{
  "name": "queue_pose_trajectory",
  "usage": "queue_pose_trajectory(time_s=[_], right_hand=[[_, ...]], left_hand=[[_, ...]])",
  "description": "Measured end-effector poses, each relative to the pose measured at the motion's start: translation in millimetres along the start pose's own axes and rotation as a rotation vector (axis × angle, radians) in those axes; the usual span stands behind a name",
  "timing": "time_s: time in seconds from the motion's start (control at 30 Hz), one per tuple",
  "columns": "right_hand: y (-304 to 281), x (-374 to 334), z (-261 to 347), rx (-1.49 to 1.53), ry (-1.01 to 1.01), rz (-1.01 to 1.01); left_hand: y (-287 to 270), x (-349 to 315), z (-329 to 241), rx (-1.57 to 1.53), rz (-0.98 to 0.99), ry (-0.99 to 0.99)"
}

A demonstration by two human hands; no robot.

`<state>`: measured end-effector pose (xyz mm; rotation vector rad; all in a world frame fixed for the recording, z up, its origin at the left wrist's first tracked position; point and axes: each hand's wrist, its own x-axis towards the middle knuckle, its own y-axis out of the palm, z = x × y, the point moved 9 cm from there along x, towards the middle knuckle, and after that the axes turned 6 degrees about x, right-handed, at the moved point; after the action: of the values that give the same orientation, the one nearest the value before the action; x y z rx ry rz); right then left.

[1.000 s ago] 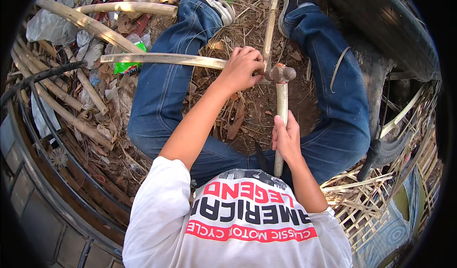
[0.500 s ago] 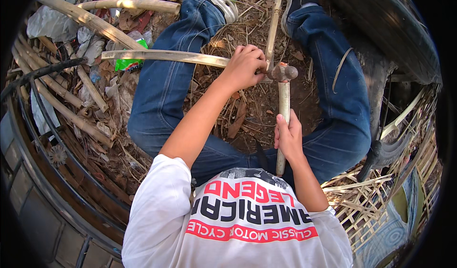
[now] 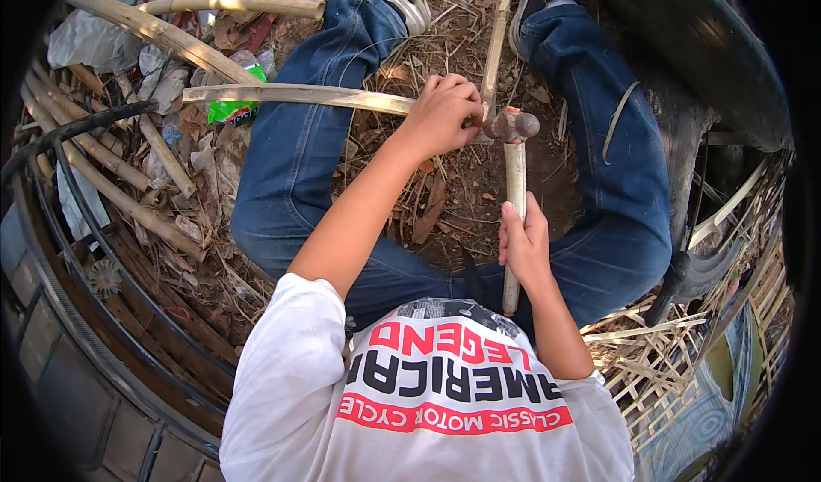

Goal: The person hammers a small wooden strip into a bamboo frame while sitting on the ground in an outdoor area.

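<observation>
My right hand [image 3: 525, 237] is wrapped round the pale wooden handle of a hammer [image 3: 515, 174]. Its rusty metal head [image 3: 513, 126] is against or just beside the end of my left hand's work. My left hand [image 3: 443, 116] is closed on the end of a split bamboo piece [image 3: 299, 95] that reaches left across my thigh. Another bamboo pole [image 3: 497, 46] runs away from me between my feet, its near end meeting the first piece by my left fingertips. The fingers and the hammer head partly hide that joint.
Several bamboo poles [image 3: 171, 41] lie at the left among plastic scraps and a green wrapper [image 3: 229, 110]. A curved black metal frame [image 3: 94, 208] stands at the lower left. On the right are a large dark curved object [image 3: 701, 46], a curved blade [image 3: 699, 281] and woven bamboo strips [image 3: 641, 345].
The hammer and my right hand have shifted slightly to the right. My left hand stays on the bamboo in nearly the same place.
</observation>
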<state>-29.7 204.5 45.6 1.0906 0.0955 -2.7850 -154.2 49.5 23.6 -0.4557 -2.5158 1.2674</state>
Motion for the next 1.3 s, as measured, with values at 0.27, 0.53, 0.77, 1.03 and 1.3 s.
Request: queue_pose_trajectory(time_s=[0.27,0.53,0.77,1.03,1.3], right_hand=[[4,2,1,-0.012,-0.041,0.029],[1,-2,-1,0.000,-0.039,0.027],[0,0,-1,-0.026,-0.038,0.042],[-2,-1,-2,-0.002,-0.024,0.051],[-1,1,-5,-0.016,-0.019,0.048]], left_hand=[[-1,-3,0,0.009,0.005,0.000],[2,-2,1,0.021,0.047,-0.014],[1,-1,1,0.025,0.043,-0.004],[5,-7,1,0.017,0.071,-0.017],[2,-3,-2,0.047,0.047,0.017]])
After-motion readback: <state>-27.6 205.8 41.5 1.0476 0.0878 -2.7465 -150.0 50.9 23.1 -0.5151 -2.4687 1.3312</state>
